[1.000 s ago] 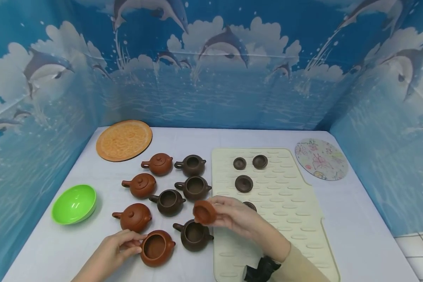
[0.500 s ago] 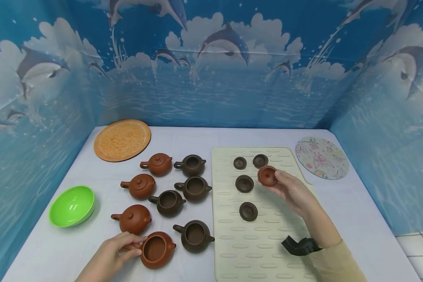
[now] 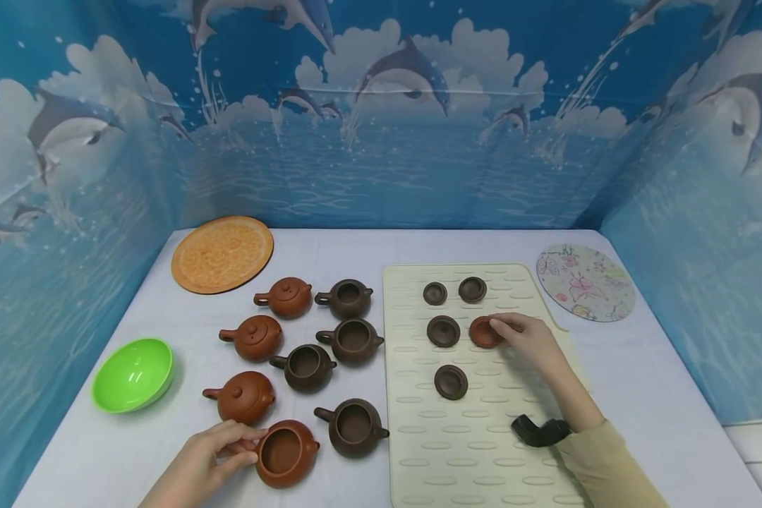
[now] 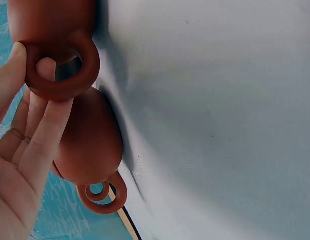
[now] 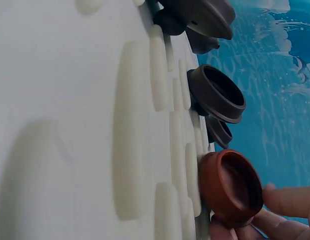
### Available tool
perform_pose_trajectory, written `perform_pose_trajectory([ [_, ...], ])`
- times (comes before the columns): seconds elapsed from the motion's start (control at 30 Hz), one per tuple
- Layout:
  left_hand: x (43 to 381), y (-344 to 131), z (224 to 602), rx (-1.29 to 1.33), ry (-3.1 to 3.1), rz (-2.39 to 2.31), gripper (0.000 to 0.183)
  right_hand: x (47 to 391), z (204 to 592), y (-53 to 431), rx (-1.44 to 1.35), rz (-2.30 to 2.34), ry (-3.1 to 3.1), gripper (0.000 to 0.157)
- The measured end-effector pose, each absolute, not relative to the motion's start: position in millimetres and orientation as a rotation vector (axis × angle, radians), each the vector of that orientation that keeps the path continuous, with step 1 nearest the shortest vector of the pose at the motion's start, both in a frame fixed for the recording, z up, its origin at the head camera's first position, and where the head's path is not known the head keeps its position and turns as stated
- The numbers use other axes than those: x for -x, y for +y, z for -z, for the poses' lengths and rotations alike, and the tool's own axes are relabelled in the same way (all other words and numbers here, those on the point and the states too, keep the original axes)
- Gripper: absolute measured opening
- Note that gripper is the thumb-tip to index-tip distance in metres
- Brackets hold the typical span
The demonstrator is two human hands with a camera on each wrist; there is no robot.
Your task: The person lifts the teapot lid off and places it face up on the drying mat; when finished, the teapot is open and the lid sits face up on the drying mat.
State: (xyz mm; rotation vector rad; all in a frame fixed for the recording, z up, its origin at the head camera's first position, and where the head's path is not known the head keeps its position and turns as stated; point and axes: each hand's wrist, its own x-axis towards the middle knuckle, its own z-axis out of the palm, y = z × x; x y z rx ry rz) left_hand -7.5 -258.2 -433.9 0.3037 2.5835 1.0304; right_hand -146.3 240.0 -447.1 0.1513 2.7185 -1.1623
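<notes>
My left hand (image 3: pixel 198 458) pinches the ring handle (image 4: pixel 89 75) of a lidless reddish-brown clay teapot (image 3: pixel 307 466) at the front of the table. Over the pale mat (image 3: pixel 482 451), my right hand (image 3: pixel 533 346) grips a reddish teapot lid (image 3: pixel 482 334) by its edge. The lid lies hollow side up at the mat's surface; in the right wrist view the lid (image 5: pixel 215 190) shows its raised rim, with fingers and thumb at its side. Left of it is a dark lid (image 3: pixel 443 331), one of several dark lids on the mat.
Three lidded reddish teapots (image 3: pixel 238 398) stand in a column at left. Several lidless dark teapots (image 3: pixel 381 441) stand between them and the mat. A green bowl (image 3: pixel 133 374) is far left. Round boards, one orange (image 3: pixel 222 254) and one patterned (image 3: pixel 585 282), lie at the back corners.
My right hand has carried the reddish lid rightward from above the dark teapots and lowered it onto the mat beside the dark lids. The left hand keeps its hold on the teapot's handle.
</notes>
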Motion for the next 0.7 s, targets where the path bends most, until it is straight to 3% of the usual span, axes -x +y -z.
perform_pose_trajectory([
  [0.13, 7.1, -258.6, 434.7, -0.301, 2.579, -1.034, 0.025, 148.0, 448.0, 239.8, -0.094, 1.141, 2.723, 0.048],
  [0.53, 3.8, -259.4, 433.2, -0.284, 2.612, -1.031, 0.026, 153.5, 446.0, 237.7, -0.036, 1.109, 2.687, 0.052],
  [0.7, 4.5, -257.2, 428.7, -0.294, 2.682, -0.93, 0.028, 146.5, 436.9, 234.8, -0.064, 1.157, 2.804, 0.046],
])
